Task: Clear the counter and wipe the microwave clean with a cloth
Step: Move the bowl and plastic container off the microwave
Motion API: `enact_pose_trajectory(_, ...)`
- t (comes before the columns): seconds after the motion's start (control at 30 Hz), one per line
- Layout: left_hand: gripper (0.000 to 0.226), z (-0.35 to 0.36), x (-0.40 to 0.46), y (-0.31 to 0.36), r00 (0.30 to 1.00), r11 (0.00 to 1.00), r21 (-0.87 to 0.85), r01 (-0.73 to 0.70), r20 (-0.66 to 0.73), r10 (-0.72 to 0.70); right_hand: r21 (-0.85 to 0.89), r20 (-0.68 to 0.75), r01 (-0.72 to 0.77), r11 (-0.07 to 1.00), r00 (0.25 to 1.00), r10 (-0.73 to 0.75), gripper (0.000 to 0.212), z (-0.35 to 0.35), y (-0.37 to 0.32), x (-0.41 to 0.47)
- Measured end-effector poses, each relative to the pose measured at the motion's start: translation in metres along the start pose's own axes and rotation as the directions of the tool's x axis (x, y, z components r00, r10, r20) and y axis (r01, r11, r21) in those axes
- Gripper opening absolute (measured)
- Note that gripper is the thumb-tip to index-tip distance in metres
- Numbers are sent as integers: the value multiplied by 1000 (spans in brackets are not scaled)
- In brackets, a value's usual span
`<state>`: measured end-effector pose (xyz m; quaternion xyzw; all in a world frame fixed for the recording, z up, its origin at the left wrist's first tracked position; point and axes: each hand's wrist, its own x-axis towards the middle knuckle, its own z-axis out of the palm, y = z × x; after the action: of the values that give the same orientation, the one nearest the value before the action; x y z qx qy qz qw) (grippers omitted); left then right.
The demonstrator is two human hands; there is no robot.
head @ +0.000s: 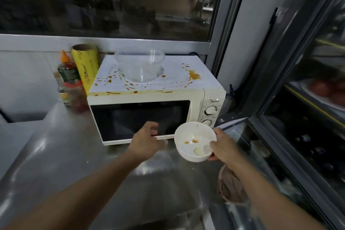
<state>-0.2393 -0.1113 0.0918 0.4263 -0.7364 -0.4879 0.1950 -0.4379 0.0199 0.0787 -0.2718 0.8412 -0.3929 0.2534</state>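
Here, the right hand [225, 147] gripped a small white round bowl [195, 141] before the sauce-splattered cream microwave [155, 97]; the left hand [147, 141], fingers loosely curled, touched its door.

Both bare forearms reach forward from the lower edge of the frame. The left hand [147, 141] is extended palm down with its fingers loosely curled, holding nothing. The right hand [224, 147] grips a white bowl [194, 141], thumb hooked over its rim.
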Motion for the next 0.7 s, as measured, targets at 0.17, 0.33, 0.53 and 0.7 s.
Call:
enact_pose_trajectory(0.17, 64, -47, -2, 21, 998, 997, -59, -57, -33, 55, 65, -32, 61, 996, 998, -59, 44, -9, -61, -23)
enact_pose_trajectory(0.33, 63, -80, 1, 37, 994, 992, -107, -73, -90, 63, 72, -50, 86, 994, 995, -82, 38, -13, -110, -30)
enact_pose_trajectory(0.53, 63, -111, 27, 65, 970, 988, -122, -90, -237, 59, 111, -39, 136, 984, 990, -132, 42, -17, -152, -15)
enact_pose_trajectory(0.7, 70, -119, 70, 89, 921, 985, -169, -42, -389, -28, 128, -31, 167, 978, 986, -165, 48, -19, -172, 7)
